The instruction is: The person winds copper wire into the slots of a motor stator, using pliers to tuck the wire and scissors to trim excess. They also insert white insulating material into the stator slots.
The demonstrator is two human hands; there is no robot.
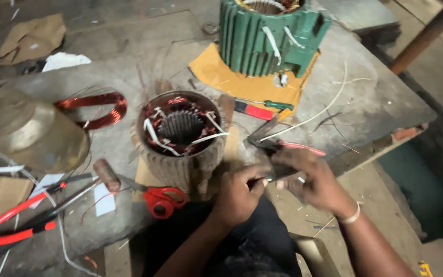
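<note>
My left hand [238, 197] is closed, pinching a thin dark strip with a pale tip [260, 181] just in front of my lap. My right hand [318, 185] is beside it, gripping a dark red-handled cutting tool [283, 147]; motion blurs the hand. A white wire [316, 114] runs across the bench from the tool's jaws towards the far right. Left of my hands stands a grey motor stator [180, 154] with copper windings and white sleeves sticking out of its top.
A green motor housing [262, 38] stands on yellow card [211, 69] at the back. Two screwdrivers [256, 110], a copper coil [98, 110], a metal cover [26, 133], a hammer [106, 174], red-handled scissors [162, 201] and pliers [16, 220] lie on the stone bench [375, 110].
</note>
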